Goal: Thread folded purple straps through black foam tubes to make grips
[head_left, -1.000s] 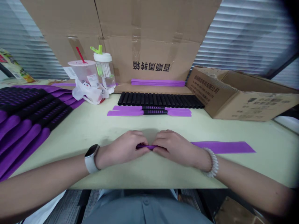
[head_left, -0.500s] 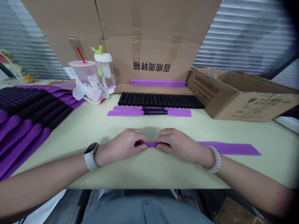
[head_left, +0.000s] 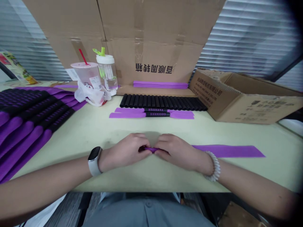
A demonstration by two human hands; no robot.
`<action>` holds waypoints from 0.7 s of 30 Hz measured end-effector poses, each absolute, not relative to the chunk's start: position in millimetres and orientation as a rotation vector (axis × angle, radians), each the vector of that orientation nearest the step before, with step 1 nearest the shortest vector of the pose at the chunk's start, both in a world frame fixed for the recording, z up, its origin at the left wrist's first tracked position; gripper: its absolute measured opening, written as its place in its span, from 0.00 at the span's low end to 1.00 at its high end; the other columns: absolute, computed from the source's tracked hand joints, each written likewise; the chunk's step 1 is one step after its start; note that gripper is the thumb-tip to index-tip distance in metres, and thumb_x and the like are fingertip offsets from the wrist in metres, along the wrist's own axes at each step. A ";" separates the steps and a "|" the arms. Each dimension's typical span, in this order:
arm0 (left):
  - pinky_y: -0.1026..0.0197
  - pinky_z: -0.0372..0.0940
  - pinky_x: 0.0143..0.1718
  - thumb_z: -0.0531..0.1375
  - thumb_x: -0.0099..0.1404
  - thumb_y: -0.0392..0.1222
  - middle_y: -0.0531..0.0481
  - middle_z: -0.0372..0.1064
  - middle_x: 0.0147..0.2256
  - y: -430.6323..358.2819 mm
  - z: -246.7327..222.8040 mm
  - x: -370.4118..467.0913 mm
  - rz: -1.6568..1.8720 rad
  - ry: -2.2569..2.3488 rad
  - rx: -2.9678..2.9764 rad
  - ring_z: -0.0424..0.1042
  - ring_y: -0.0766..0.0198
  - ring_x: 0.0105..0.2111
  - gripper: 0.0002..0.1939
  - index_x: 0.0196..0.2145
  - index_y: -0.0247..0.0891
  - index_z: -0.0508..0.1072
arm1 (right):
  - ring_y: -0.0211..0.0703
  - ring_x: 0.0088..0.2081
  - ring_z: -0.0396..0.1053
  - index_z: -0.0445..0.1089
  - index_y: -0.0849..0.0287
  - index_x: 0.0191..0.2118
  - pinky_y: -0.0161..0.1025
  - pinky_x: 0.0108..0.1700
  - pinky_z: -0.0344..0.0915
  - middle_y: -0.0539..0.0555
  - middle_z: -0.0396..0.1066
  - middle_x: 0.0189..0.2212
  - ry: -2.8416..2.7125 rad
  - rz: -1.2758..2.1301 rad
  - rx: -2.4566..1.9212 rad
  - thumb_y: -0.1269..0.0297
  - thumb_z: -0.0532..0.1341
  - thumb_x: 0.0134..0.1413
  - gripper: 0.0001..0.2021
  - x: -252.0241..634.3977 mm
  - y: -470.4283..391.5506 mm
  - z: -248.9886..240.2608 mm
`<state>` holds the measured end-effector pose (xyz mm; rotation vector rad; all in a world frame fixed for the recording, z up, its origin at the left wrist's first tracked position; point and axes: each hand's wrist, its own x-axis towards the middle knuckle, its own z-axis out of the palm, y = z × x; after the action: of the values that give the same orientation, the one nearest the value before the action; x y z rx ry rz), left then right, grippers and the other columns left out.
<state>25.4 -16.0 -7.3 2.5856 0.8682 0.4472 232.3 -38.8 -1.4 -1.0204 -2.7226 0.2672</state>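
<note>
Both hands pinch one purple strip (head_left: 152, 150) near the table's front middle; only a short folded piece shows between the fingertips. My left hand (head_left: 129, 149) is closed on its left part, my right hand (head_left: 176, 152) on its right part. Another length of purple strip (head_left: 232, 151) lies flat to the right, passing behind my right hand; whether it is the same strip is hidden. Beyond the hands lie two purple strips with black sleeves (head_left: 158, 114), and behind them a row of black ribbed tubes (head_left: 163, 102).
Many sleeved purple strips (head_left: 35, 126) are heaped at the left. A pink-lidded cup (head_left: 86, 75) and a clear bottle (head_left: 107, 74) stand back left. Flat purple strips (head_left: 161, 84) lie by an upright cardboard sheet (head_left: 156, 31). An open carton (head_left: 260, 108) sits at the right.
My hands have moved closer together and slightly toward the table's front edge. Less of the purple strip shows between them.
</note>
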 end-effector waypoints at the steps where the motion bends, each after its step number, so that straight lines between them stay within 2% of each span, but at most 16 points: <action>1: 0.62 0.62 0.34 0.59 0.64 0.39 0.51 0.70 0.30 -16.2 -6.7 25.2 0.447 0.865 2.581 0.70 0.63 0.31 0.06 0.32 0.36 0.74 | 0.42 0.34 0.67 0.74 0.64 0.36 0.40 0.40 0.64 0.55 0.70 0.31 -2.720 0.280 -1.026 0.70 0.58 0.60 0.07 233.2 -38.0 -0.8; 7: 0.63 0.62 0.33 0.58 0.65 0.38 0.52 0.70 0.29 -17.0 -3.0 24.8 0.490 0.877 2.542 0.69 0.65 0.30 0.06 0.32 0.36 0.75 | 0.40 0.33 0.66 0.73 0.63 0.33 0.39 0.39 0.63 0.54 0.69 0.30 -2.698 0.325 -1.053 0.70 0.58 0.60 0.08 237.4 -36.3 1.7; 17: 0.62 0.64 0.35 0.58 0.65 0.39 0.52 0.70 0.30 -20.8 -8.1 28.1 0.481 0.808 2.553 0.70 0.64 0.32 0.06 0.32 0.38 0.74 | 0.42 0.33 0.66 0.74 0.64 0.36 0.40 0.38 0.64 0.55 0.69 0.30 -2.694 0.318 -1.028 0.69 0.57 0.61 0.08 231.0 -42.0 -1.8; 21: 0.57 0.65 0.43 0.56 0.67 0.43 0.47 0.72 0.37 -5.8 3.2 20.1 0.542 0.890 2.707 0.70 0.59 0.39 0.10 0.41 0.36 0.74 | 0.41 0.33 0.67 0.74 0.64 0.35 0.39 0.40 0.64 0.55 0.70 0.31 -2.703 0.321 -1.025 0.70 0.58 0.60 0.08 233.9 -40.0 2.1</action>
<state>20.1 -5.8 3.2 2.7070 0.8900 0.5419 233.9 -40.0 2.1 -1.0246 -2.7027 0.3205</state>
